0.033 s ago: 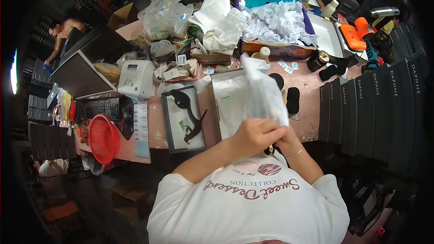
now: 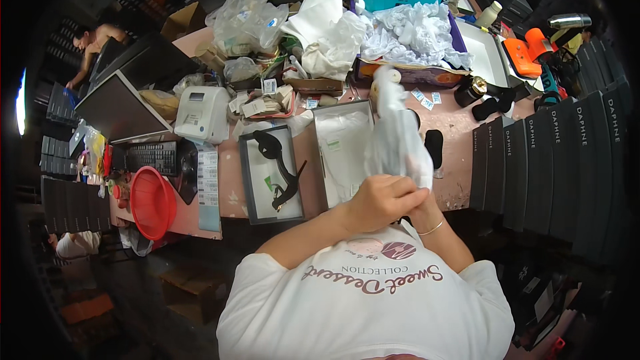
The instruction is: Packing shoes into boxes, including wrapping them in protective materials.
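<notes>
My left hand (image 2: pixel 381 201) and my right hand (image 2: pixel 423 208) are together at the table's near edge, both gripping the lower end of a translucent white plastic bag (image 2: pixel 395 130) that stands up above them. The left hand covers much of the right. What the bag holds cannot be made out. Just left of the bag lies an open shoe box (image 2: pixel 341 153) lined with white paper. Further left, a black box tray (image 2: pixel 248 180) holds a black high-heeled shoe (image 2: pixel 279 168). A dark shoe piece (image 2: pixel 434 147) lies right of the bag.
Stacks of black shoe boxes (image 2: pixel 553 160) wall the right side. A red basket (image 2: pixel 152 201), keyboard (image 2: pixel 150 157) and white label printer (image 2: pixel 202 115) sit at left. Crumpled white paper (image 2: pixel 413 33) and plastic bags pile up at the back. Another person (image 2: pixel 93 43) bends far left.
</notes>
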Action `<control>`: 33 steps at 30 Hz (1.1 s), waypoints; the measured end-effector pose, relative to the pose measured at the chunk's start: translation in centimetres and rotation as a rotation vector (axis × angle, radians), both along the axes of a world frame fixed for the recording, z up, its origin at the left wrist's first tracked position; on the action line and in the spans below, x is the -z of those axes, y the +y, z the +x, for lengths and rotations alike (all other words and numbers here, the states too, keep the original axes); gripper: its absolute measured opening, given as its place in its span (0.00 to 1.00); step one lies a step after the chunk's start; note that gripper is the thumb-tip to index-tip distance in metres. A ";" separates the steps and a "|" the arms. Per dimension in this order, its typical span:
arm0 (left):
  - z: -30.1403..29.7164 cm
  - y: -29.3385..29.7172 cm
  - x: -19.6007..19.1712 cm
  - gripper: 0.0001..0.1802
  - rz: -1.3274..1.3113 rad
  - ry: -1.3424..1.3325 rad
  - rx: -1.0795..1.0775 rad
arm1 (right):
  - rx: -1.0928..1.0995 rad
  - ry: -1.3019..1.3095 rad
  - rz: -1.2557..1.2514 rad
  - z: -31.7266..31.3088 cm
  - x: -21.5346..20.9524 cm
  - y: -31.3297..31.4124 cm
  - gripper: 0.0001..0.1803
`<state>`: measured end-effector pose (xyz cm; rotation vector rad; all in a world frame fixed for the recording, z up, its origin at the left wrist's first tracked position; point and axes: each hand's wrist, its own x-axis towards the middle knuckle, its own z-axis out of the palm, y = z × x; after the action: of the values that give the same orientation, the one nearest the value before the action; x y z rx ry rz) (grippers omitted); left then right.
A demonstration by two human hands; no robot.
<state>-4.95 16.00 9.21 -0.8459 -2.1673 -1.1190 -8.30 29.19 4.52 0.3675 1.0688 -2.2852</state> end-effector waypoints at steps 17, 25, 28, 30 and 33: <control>3.5 1.5 2.3 0.27 -0.156 -0.426 0.395 | -0.202 0.601 0.594 0.4 1.8 1.4 0.23; 2.8 -2.3 8.0 0.51 1.354 -1.177 0.027 | -0.431 1.473 1.180 3.5 1.1 -1.6 0.22; 2.1 -6.5 7.6 0.46 1.195 -1.063 -0.127 | -0.764 1.522 0.928 4.1 0.3 -0.9 0.21; 1.9 -10.0 7.2 0.45 1.078 -0.899 -0.232 | -0.975 1.313 0.529 2.4 0.7 0.6 0.26; 3.0 -15.7 5.1 0.47 0.664 -0.992 -0.199 | -0.851 0.466 0.191 -1.1 5.2 5.3 0.27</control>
<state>-1.97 0.30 4.15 0.3070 -2.1897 -2.2643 -9.42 34.45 -0.67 -0.5009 1.3347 -1.5200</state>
